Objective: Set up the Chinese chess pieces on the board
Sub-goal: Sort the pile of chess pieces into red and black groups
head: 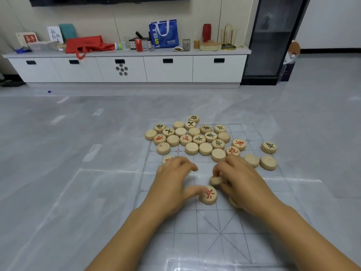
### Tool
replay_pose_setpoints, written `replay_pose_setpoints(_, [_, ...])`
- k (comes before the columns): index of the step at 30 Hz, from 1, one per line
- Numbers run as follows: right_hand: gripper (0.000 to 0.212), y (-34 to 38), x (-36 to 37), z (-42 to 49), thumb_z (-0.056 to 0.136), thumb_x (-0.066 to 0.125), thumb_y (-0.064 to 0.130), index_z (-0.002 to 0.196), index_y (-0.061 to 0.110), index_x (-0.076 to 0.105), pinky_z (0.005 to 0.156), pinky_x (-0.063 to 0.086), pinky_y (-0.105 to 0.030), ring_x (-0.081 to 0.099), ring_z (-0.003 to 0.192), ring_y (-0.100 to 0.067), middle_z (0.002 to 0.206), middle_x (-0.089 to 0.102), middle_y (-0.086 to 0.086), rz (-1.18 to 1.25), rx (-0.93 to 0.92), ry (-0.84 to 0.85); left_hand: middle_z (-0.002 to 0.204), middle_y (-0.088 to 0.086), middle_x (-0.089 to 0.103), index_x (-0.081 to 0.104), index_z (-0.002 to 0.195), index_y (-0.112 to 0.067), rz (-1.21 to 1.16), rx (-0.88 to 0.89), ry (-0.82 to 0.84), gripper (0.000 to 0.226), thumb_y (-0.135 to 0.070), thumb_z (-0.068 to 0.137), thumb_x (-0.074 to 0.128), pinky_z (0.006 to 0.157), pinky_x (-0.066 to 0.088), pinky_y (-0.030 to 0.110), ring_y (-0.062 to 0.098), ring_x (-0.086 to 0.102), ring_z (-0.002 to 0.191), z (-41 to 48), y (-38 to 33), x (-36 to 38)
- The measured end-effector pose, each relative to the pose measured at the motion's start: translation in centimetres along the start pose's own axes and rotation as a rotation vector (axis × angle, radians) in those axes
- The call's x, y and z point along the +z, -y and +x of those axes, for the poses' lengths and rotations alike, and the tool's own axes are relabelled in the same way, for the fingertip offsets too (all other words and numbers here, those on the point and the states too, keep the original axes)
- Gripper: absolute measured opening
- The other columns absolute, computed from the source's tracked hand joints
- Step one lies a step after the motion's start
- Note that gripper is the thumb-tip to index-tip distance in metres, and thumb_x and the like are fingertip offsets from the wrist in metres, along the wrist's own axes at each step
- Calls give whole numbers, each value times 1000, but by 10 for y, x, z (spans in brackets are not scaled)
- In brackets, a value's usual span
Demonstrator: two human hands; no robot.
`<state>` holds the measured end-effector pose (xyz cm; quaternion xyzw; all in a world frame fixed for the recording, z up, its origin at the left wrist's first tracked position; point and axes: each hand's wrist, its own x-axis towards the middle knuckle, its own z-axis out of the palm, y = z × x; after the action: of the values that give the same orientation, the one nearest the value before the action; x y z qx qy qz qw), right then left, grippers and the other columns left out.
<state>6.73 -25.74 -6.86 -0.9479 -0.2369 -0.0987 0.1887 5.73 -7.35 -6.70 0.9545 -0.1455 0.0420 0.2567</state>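
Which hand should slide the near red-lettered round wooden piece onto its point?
Left, probably. The left hand has its thumb against the red-lettered round wooden piece; the right hand is busy pinching another pale wooden piece.

Bright, even indoor light; glare streaks the glossy floor (78, 153), wide-angle edges bend

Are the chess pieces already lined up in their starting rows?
No, most pieces sit bunched in a heap at the far end of the board, several face down.

Round wooden pieces (192, 136) — clustered, some face-down — on the clear board's (230, 237) far half
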Motion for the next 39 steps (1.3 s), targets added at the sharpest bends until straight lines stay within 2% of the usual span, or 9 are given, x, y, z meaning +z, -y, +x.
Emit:
replay_pose_setpoints(4, [20, -4, -4, -14, 81, 65, 31, 100, 24, 64, 79, 30, -18, 45, 93, -7, 103, 57, 11, 67, 0, 51, 155, -8, 14, 33, 139, -32, 91, -143, -82, 55, -42, 89, 51, 113, 9, 32, 14, 6, 143, 4, 16, -3])
replay_pose_setpoints(10, [27, -28, -17, -12, 88, 56, 23, 115, 21, 61, 100, 30, -25, 43, 117, -10, 123, 52, 8, 264, 192, -46, 157, -8, 0, 18, 144, -37, 133, -103, 164, 50, -42, 96, 32, 117, 0, 35, 16, -9, 145, 4, 15, 10])
replay_pose_setpoints(18, [33, -80, -22, -12, 92, 50, 25, 119, 8, 58, 86, 38, -38, 45, 111, -33, 125, 55, -11, -84, 493, -29, 143, -6, 38, 44, 132, -27, 120, -23, 48, 36, -26, 97, 39, 111, 17, 28, 17, 15, 142, 5, 13, 8])
replay_pose_setpoints(22, [49, -77, -23, -6, 83, 64, 25, 128, 11, 50, 92, 38, -37, 43, 116, -33, 125, 46, -14, 34, 581, 13, 112, 3, 59, 60, 114, -20, 150, -1, -45, 37, -36, 94, 33, 92, 43, 40, 25, 51, 113, 7, 19, 14])
replay_pose_setpoints(25, [33, -72, -28, -8, 76, 70, 18, 105, 24, 55, 79, 39, -30, 44, 107, -27, 108, 40, -5, 126, 543, 20, 99, 3, 60, 60, 104, -21, 228, -34, -97, 37, -37, 91, 29, 75, 44, 35, 26, 57, 92, 9, 31, 16])
replay_pose_setpoints(28, [27, -65, -28, -12, 80, 65, 13, 82, 31, 45, 66, 35, -24, 41, 91, -17, 96, 38, 3, 122, 384, 62, 111, 9, 60, 60, 105, -20, 232, -85, -123, 37, -36, 91, 30, 81, 44, 39, 31, 57, 101, 8, 37, 15])
replay_pose_setpoints(32, [23, -59, -33, -12, 76, 68, 39, 93, 33, 53, 71, 36, -20, 43, 92, -7, 99, 42, 11, 188, 360, 222, 146, 3, 37, 51, 124, -23, 209, -107, -93, 32, -28, 97, 35, 110, 23, 45, 23, 30, 136, 7, 28, 12])
replay_pose_setpoints(37, [4, -57, -27, -7, 87, 58, 25, 89, 23, 61, 60, 33, -19, 49, 71, -8, 97, 50, 3, 168, 366, -88, 156, -10, 10, 31, 140, -30, 201, -15, 24, 41, -29, 99, 31, 117, -3, 36, 7, -2, 144, 8, 17, 14])
replay_pose_setpoints(39, [23, -60, -18, -6, 88, 57, 22, 110, 18, 59, 71, 40, -26, 54, 82, -18, 115, 48, -1, 113, 397, -118, 156, -11, 12, 31, 140, -29, 182, 30, 60, 41, -30, 99, 30, 117, -2, 33, 5, 1, 144, 8, 11, 15])
